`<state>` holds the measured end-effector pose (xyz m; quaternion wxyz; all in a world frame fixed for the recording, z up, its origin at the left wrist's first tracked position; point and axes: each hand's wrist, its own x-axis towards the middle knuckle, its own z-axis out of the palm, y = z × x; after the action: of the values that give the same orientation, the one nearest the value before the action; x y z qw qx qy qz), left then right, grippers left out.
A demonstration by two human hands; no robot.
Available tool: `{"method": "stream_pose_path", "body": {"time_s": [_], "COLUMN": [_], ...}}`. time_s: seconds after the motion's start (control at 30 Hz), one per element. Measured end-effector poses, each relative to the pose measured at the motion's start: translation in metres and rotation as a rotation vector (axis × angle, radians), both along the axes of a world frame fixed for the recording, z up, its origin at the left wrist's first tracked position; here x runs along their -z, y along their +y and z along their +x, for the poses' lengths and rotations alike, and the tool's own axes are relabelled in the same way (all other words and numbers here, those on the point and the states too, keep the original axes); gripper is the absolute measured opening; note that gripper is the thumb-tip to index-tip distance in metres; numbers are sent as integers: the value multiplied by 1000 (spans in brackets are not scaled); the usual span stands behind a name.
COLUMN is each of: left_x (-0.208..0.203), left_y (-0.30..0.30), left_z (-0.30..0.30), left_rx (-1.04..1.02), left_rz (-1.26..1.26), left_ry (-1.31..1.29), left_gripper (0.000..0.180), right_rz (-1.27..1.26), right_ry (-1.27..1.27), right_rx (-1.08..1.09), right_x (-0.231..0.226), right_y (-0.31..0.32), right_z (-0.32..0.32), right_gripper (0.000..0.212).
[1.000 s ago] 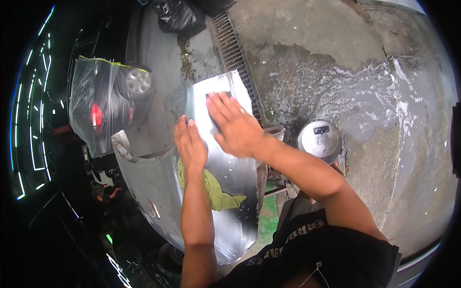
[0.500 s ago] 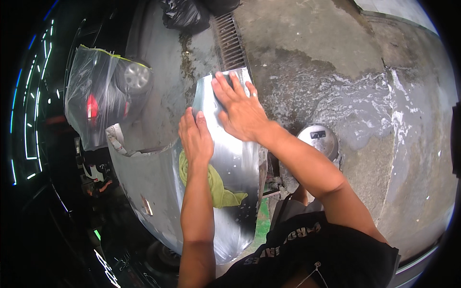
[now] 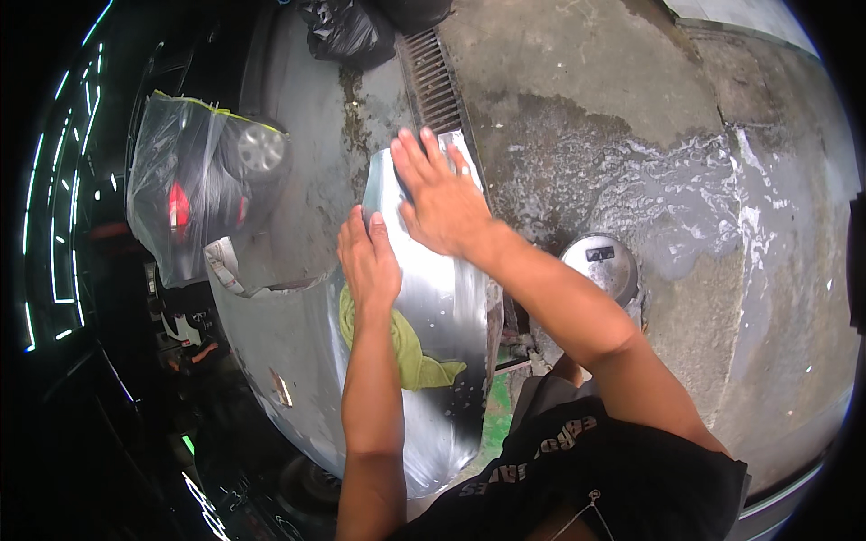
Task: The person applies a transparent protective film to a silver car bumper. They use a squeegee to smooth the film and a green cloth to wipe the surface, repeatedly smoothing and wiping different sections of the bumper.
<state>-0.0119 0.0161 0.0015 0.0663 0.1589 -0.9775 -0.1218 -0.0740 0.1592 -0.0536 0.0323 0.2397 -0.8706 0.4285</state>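
A long silver-grey car body panel point(image 3: 433, 311) with a wet-looking sheen runs away from me. My right hand point(image 3: 444, 200) lies flat near its far end, fingers stretched out; anything under the palm is hidden. Nearer and to the left, my left hand point(image 3: 368, 261) rests on the panel's left side, fingers extended and close together. A yellow-green cloth point(image 3: 417, 361) is draped on the panel, partly covered by my left forearm. Small white specks dot the surface around it.
Clear plastic sheeting point(image 3: 153, 207) covers a car's red tail light at left. A round silver-topped container point(image 3: 600, 257) stands right of the panel. A floor grate point(image 3: 433, 81) and black bags point(image 3: 347, 32) are beyond. Wet, foamy concrete point(image 3: 658, 198) spreads to the right.
My right hand has slid slightly to the left over the panel's far end. My left hand keeps its place on the panel, and the cloth looks unmoved.
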Motion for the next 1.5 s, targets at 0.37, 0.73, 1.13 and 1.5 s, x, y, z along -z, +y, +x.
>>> {"method": "stream_pose_path", "body": {"time_s": [0.37,0.73,1.13,1.5], "left_x": [5,2,1,3], "left_y": [-4,-5,-4,-5], "left_z": [-1,3,1,6], "left_rx": [27,8,22,7], "left_rz": [-4,-26,-40,-28], "left_ry": [36,15,35,39], "left_gripper": [56,57,55,55], "right_rz": [-194,-193,-177,-328], "right_ry": [96,43,105,185], "right_rx": [-31,-65,-114,-225], "right_x": [20,20,53,35], "right_y": [0,0,26,15], "right_z": [20,8,-7,-19], "right_gripper": [78,79,76,73]}}
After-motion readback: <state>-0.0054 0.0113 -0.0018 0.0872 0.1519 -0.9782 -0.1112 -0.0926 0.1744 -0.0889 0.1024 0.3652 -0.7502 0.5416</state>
